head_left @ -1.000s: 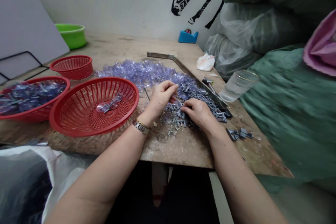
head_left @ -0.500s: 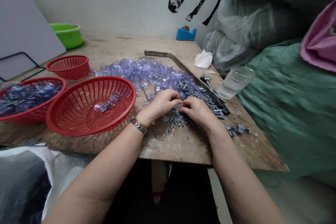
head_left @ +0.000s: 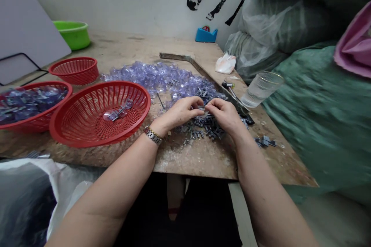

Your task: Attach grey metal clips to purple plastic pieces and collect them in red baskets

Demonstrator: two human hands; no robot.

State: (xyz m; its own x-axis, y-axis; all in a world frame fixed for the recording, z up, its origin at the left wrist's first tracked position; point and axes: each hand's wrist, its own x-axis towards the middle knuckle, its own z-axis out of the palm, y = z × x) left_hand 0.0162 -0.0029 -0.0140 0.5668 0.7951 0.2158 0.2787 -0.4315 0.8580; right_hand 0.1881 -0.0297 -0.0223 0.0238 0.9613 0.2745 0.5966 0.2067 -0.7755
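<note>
Meeting fingertip to fingertip over the wooden table (head_left: 203,158), the left hand (head_left: 181,112) and the right hand (head_left: 226,115) pinch a small piece between them; it is too hidden by the curled fingers (head_left: 199,104) to make out. Both hands' fingers are drawn in narrow around it. Just below the hands lies a scatter of grey metal clips (head_left: 204,129), and beyond them the heap of clear suction cups (head_left: 158,77). A red basket (head_left: 87,129) sits left of the left wrist.
</note>
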